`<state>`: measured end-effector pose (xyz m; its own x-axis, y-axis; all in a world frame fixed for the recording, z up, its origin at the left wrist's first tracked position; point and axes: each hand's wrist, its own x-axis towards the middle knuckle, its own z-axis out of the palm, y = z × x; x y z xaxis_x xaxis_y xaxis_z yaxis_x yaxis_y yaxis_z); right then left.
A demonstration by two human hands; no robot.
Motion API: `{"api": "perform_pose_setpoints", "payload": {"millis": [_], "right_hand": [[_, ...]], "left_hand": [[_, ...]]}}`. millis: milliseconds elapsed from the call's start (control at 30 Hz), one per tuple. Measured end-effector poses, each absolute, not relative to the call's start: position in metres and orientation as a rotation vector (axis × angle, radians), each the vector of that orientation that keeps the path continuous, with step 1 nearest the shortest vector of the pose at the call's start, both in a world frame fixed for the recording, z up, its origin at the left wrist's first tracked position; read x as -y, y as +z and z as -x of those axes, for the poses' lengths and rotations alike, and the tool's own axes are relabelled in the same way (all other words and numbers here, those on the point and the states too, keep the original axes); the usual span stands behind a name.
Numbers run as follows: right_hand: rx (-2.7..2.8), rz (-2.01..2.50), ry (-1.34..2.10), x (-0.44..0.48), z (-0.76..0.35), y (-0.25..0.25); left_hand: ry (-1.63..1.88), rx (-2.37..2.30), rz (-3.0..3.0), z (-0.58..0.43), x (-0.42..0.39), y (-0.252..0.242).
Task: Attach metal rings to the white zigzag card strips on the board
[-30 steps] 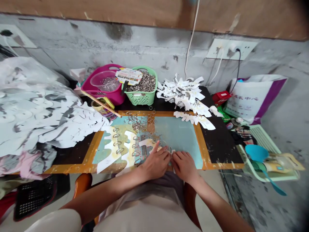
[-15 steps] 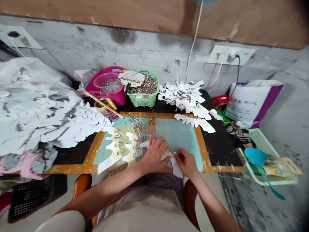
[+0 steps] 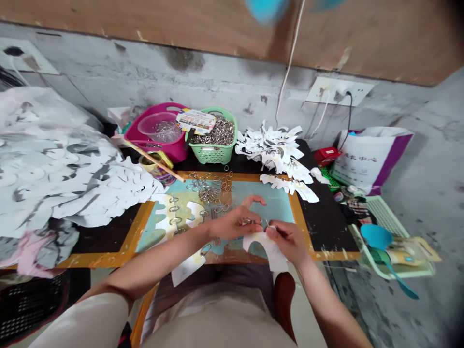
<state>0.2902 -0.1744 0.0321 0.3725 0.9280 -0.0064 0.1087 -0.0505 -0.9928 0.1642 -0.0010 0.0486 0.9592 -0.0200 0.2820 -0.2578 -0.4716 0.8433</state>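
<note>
A white cut-out piece (image 3: 270,249) with a curved notch is between my hands, lifted near the table's front edge. My right hand (image 3: 290,239) pinches its upper right part between thumb and fingers. At its upper left edge my left hand (image 3: 235,222) is closed, one finger curled out above. Between the fingertips shows a small metal ring (image 3: 267,222), partly hidden. Left of my hands, white pieces with rings (image 3: 168,217) in their tabs lie on the blue sheet (image 3: 275,198); one piece (image 3: 188,268) overhangs the front edge. Loose metal rings (image 3: 208,188) are heaped behind.
At the back stand a pink basket (image 3: 155,108) and a green basket (image 3: 213,154) of metal rings. A wooden stick (image 3: 155,162) rests across a tin. White cut-outs pile up at left (image 3: 83,169) and back right (image 3: 271,145). A tray (image 3: 406,273) holds a blue ladle (image 3: 377,237).
My hands have lifted the white piece from the blue sheet, and the left hand has gone from spread to pinching. A ringed piece now sticks out over the front edge.
</note>
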Motion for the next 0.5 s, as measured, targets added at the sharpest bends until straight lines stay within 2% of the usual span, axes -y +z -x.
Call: {"api": "perform_pose_setpoints", "payload": {"millis": [200,333,500], "right_hand": [[0.477,1.009,1.042,0.161,-0.264,0.007],[0.396,1.029,1.044,0.155,-0.261,-0.005],[0.625,1.226,1.075,0.159,-0.267,-0.001]], "left_hand": [[0.307,0.060,-1.913,-0.156,0.005,0.037],[0.360,-0.108,-2.004,-0.151,0.007,0.032],[0.372,-0.130,-2.096,-0.150,0.006,0.036]]}}
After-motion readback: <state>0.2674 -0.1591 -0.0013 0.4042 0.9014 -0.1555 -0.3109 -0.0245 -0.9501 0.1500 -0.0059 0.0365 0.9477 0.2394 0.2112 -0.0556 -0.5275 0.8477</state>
